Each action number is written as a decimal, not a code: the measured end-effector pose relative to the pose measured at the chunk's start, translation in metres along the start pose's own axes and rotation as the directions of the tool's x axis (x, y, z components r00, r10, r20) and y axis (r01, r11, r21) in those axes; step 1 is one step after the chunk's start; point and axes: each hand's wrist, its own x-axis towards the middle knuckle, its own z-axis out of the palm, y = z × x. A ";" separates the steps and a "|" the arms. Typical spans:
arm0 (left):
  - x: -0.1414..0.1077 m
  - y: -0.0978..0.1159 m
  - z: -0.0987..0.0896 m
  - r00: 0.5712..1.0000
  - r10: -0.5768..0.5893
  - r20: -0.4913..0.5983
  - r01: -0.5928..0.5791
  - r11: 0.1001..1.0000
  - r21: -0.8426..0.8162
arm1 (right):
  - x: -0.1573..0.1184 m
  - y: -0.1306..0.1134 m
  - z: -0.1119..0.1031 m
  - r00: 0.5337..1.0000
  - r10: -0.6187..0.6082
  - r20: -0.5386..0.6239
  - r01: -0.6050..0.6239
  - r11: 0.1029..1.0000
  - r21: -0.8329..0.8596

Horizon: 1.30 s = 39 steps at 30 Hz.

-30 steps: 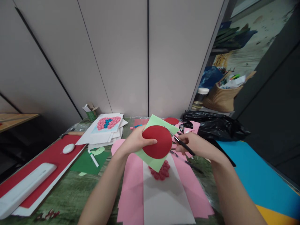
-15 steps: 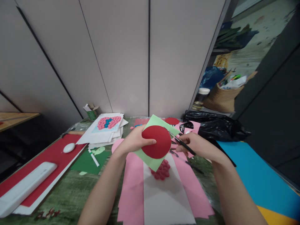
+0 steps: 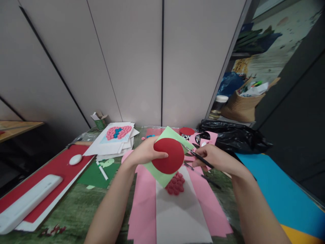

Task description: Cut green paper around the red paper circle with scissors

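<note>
- Left hand pinches the red disc against the green sheet, corners jutting out.
- Right hand grips scissors at the sheet's edge; cutting looks unfinished.

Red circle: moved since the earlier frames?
Yes, slightly. The red circle, in the left hand, has shifted left and a touch down in the head view, judged against the dark pink cluster on the white strip.
</note>
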 end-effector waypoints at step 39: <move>0.008 -0.007 0.001 0.987 0.023 0.160 -0.028 0.999 0.030 | 0.003 0.003 0.003 0.997 0.057 0.051 -0.059 0.998 0.035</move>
